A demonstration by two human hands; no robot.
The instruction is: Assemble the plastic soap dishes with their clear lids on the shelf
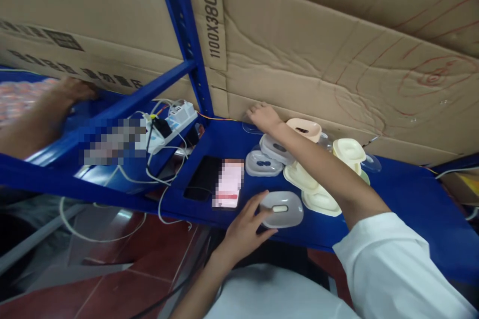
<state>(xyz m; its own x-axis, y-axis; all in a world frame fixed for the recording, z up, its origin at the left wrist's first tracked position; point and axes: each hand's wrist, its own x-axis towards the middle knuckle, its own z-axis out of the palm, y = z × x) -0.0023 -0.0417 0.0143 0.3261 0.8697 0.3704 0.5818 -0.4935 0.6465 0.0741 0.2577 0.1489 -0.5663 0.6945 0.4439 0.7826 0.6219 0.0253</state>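
My left hand (245,229) is at the near edge of the blue shelf, its fingers spread over the left side of a shallow grey plastic dish (294,214). One fingertip meets the small whitish oval part (280,208) in the middle of that dish. Stretched toward the cardboard at the back, my right hand (266,117) has slightly bent fingers above a clear plastic piece (251,128). No object shows in its fingers. Beneath my right forearm lie two greyish dishes (264,164), a peach dish (305,128) and several cream dishes (322,202).
A lit phone (229,184) lies beside a black flat object (203,178). White cables trail from a power strip (172,124) at left. A blue metal post (187,35) separates the bays. Another person's hand (75,90) is beyond it, near orange-and-clear packed items (22,99).
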